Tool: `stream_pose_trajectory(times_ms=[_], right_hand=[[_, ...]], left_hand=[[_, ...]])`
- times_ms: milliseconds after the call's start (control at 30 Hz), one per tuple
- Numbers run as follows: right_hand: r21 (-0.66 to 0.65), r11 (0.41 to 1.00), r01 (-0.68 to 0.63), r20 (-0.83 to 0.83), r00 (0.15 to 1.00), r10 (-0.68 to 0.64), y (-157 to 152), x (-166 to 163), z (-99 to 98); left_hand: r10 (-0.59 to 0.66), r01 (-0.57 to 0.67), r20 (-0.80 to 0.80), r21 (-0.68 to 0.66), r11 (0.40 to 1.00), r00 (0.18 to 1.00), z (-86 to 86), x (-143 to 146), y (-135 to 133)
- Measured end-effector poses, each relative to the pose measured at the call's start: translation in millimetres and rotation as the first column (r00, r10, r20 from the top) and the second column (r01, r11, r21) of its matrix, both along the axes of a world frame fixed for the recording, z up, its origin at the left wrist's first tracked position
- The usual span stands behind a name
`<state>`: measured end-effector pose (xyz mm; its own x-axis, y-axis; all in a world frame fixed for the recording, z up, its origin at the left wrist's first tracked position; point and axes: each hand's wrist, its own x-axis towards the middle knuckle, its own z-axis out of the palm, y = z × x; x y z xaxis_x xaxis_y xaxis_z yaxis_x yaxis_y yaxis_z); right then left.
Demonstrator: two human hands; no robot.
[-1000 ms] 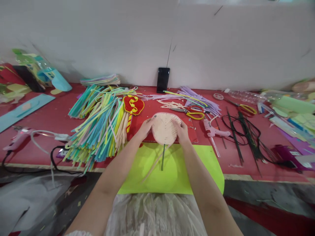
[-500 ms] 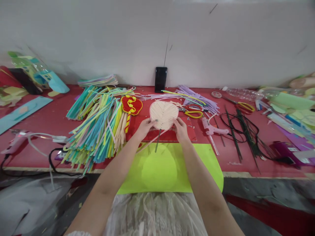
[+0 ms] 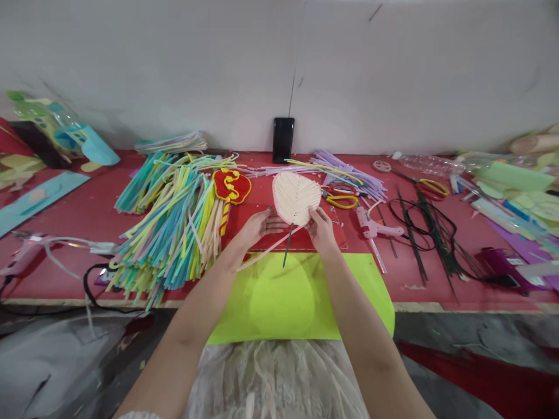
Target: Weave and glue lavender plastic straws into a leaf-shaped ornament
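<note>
Raised and tilted since the earlier frame, the leaf (image 3: 296, 198), a cream, ribbed, pointed oval, stood above the red mat (image 3: 244, 230). My right hand (image 3: 322, 228) pinched its lower edge. My left hand (image 3: 257, 224) lay with fingers apart beside the thin green stem (image 3: 287, 247).

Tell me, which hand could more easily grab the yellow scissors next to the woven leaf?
Probably the right. The right hand grips the woven leaf at its lower edge, close beside the yellow scissors; the left hand sits on the leaf's far side.
</note>
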<state>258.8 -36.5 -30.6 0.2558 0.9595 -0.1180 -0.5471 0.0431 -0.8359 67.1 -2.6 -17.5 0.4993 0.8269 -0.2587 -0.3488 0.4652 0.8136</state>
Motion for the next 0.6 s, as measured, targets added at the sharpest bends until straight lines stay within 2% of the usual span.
stream_pose_trajectory(times_ms=[133,267,367,433,500,600], right_hand=[[0.007,1.0,-0.015,-0.027,1.0,0.015,1,-2,-2.6],[0.049,0.998,-0.024,-0.002,1.0,0.025,0,-11,-2.5],[0.064,0.988,-0.142,0.012,0.99,0.142,-5,-17,0.6],[0.057,0.963,-0.265,0.01,0.964,0.265,-8,-19,2.4],[0.063,0.937,-0.343,0.011,0.939,0.343,-10,-20,2.9],[0.091,0.948,-0.305,0.033,0.952,0.303,-10,-20,1.4]], left_hand=[[-0.041,0.041,-0.043,0.009,0.999,0.998,-3.3,6,-4],[-0.268,0.269,-0.043,0.021,0.963,0.962,-7.8,11,-10],[-0.386,0.386,0.019,0.008,0.922,0.922,-9.6,15,-14],[-0.348,0.349,0.063,-0.007,0.937,0.935,-11.0,17,-15],[-0.255,0.258,0.08,-0.026,0.966,0.964,-12.7,18,-16],[-0.13,0.137,0.068,-0.101,0.985,0.989,-14.4,17,-17]])
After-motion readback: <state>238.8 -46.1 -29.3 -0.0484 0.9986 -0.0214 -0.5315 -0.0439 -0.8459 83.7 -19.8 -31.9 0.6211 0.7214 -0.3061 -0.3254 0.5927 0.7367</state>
